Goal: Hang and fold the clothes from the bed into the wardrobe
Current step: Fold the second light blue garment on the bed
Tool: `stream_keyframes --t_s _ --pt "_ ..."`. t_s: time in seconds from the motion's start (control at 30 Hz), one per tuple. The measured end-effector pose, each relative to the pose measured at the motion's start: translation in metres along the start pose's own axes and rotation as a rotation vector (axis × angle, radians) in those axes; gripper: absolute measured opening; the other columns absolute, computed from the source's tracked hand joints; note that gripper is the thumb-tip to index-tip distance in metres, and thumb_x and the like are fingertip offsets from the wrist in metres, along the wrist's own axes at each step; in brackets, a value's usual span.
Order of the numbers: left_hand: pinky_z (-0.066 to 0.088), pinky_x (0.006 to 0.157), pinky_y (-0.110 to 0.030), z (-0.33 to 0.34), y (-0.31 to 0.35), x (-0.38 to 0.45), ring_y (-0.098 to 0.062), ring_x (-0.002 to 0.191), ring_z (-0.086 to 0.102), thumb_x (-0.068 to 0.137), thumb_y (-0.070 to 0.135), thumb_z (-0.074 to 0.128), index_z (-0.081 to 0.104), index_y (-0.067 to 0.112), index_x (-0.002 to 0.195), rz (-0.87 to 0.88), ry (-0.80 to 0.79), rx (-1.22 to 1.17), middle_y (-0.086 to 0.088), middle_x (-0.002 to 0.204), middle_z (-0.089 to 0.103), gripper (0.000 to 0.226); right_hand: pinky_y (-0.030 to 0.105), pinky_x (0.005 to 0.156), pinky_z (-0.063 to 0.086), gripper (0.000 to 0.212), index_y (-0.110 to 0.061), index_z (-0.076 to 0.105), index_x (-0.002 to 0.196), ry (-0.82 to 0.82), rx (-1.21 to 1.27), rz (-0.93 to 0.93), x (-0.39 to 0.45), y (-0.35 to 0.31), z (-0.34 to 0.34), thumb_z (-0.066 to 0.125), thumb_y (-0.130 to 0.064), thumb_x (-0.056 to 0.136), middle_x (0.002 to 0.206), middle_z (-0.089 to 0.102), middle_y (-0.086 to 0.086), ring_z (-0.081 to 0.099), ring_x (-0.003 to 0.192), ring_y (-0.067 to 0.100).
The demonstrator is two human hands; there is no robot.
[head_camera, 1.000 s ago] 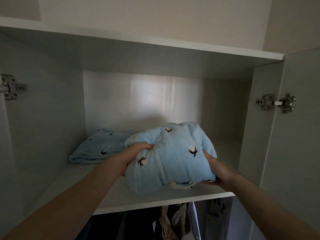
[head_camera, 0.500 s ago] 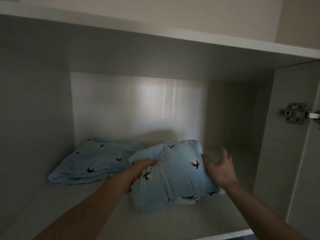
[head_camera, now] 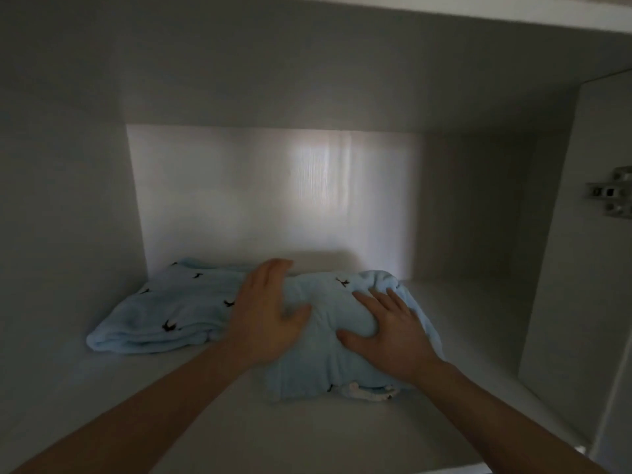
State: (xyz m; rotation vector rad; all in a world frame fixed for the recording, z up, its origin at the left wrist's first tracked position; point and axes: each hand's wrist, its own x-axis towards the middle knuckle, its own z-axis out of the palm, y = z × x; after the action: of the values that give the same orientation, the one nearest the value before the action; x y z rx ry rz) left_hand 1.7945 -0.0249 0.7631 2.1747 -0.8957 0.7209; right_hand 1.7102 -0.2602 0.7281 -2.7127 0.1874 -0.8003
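On the wardrobe shelf (head_camera: pixel 342 429) the folded blue garment (head_camera: pixel 328 340) now lies beside the other one (head_camera: pixel 164 313); my left hand (head_camera: pixel 266 319) and right hand (head_camera: pixel 390 330) have let go, and their flat fingers press it down, so this piece is stored.

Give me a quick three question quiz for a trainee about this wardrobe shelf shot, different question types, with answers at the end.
1. True or false: the right hand lies flat on the nearer folded blue garment.
2. How many blue garments lie on the shelf?
3. The left hand is: A) gripping a hanger, B) open on the cloth, C) touching the hinge.

Key: 1 true; 2 two, counting the farther blue garment; 3 B.
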Motion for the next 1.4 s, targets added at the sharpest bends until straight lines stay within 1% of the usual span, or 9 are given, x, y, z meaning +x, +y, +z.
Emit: stream_keyframes --t_s 0.07,0.17,0.43,0.67,0.83,1.03,1.2,1.3,1.4 --pt "0.006 0.128 -0.042 0.012 0.007 -0.007 -0.021 0.156 0.009 0.085 0.078 0.039 0.03 0.031 0.159 0.13 -0.254 0.072 0.004 0.169 0.015 0.088 0.053 0.121 0.026 0.098 -0.045 0.039 0.151 -0.004 -0.004 -0.001 0.006 0.004 0.001 0.036 -0.095 0.066 0.159 0.04 -0.008 0.025 0.153 0.021" --pt "-0.013 0.126 -0.045 0.043 0.008 -0.013 -0.018 0.156 -0.02 0.091 0.082 0.034 -0.005 0.039 0.163 0.126 -0.522 0.24 0.013 0.17 -0.017 0.092 0.052 0.121 0.026 0.096 -0.046 0.039 0.151 -0.016 0.014 0.004 0.011 0.017 -0.001 0.036 -0.093 0.068 0.158 0.04 -0.009 0.027 0.152 0.021" --pt "-0.006 0.127 -0.05 0.086 0.001 0.02 -0.017 0.158 -0.014 0.095 0.073 0.045 -0.007 0.039 0.162 0.07 -0.609 0.175 0.012 0.171 -0.015 0.092 0.054 0.12 0.025 0.096 -0.045 0.039 0.152 -0.05 0.031 0.053 0.029 0.046 0.002 0.029 -0.092 0.068 0.161 0.037 -0.01 0.022 0.153 0.02" --pt "-0.005 0.127 -0.055 0.11 -0.015 0.041 -0.021 0.159 -0.01 0.094 0.078 0.038 -0.01 0.037 0.163 0.079 -0.56 0.298 0.008 0.172 -0.014 0.094 0.062 0.122 0.015 0.098 -0.048 0.026 0.156 -0.087 -0.011 0.119 0.057 0.058 0.022 0.032 -0.093 0.07 0.167 0.024 -0.007 0.004 0.158 0.025" --pt "-0.005 0.126 -0.057 0.128 -0.026 0.06 -0.024 0.158 -0.015 0.093 0.08 0.037 -0.016 0.037 0.161 0.075 -0.608 0.353 0.006 0.17 -0.021 0.097 0.06 0.121 0.021 0.101 -0.045 0.03 0.155 -0.053 -0.016 0.121 0.077 0.071 0.032 0.027 -0.093 0.067 0.164 0.031 -0.003 0.014 0.156 0.026" --pt "-0.009 0.127 -0.047 0.124 -0.056 0.07 -0.02 0.159 -0.009 0.088 0.086 0.022 0.002 0.04 0.163 -0.068 -0.428 0.311 0.007 0.172 -0.007 0.091 0.06 0.123 0.016 0.09 -0.041 0.028 0.157 -0.054 -0.012 0.224 0.101 0.083 0.042 0.04 -0.082 0.079 0.167 0.026 0.001 0.009 0.157 0.028" --pt "-0.006 0.126 -0.048 0.086 -0.139 0.026 -0.024 0.16 0.004 0.068 0.097 -0.009 0.018 0.035 0.164 -0.226 -0.361 0.586 0.004 0.173 0.009 0.117 0.065 0.122 0.011 0.087 -0.038 0.023 0.159 -0.058 -0.023 0.3 0.121 0.086 0.052 0.047 -0.076 0.084 0.17 0.016 0.002 0.001 0.158 0.029" --pt "0.001 0.126 -0.045 0.084 -0.16 0.006 -0.025 0.155 0.026 0.081 0.089 0.007 0.045 0.032 0.154 -0.17 -0.205 0.539 0.004 0.164 0.037 0.1 0.065 0.122 0.01 0.086 -0.038 0.023 0.158 -0.052 -0.011 0.274 0.134 0.088 0.062 0.049 -0.075 0.085 0.169 0.016 0.002 -0.001 0.158 0.03" --pt "0.002 0.127 -0.042 0.089 -0.167 0.007 -0.021 0.155 0.026 0.084 0.082 0.019 0.047 0.034 0.153 -0.172 -0.19 0.503 0.008 0.163 0.037 0.088 0.064 0.122 0.009 0.086 -0.038 0.024 0.158 -0.039 0.002 0.247 0.144 0.088 0.072 0.049 -0.076 0.085 0.169 0.017 0.001 -0.001 0.157 0.031"
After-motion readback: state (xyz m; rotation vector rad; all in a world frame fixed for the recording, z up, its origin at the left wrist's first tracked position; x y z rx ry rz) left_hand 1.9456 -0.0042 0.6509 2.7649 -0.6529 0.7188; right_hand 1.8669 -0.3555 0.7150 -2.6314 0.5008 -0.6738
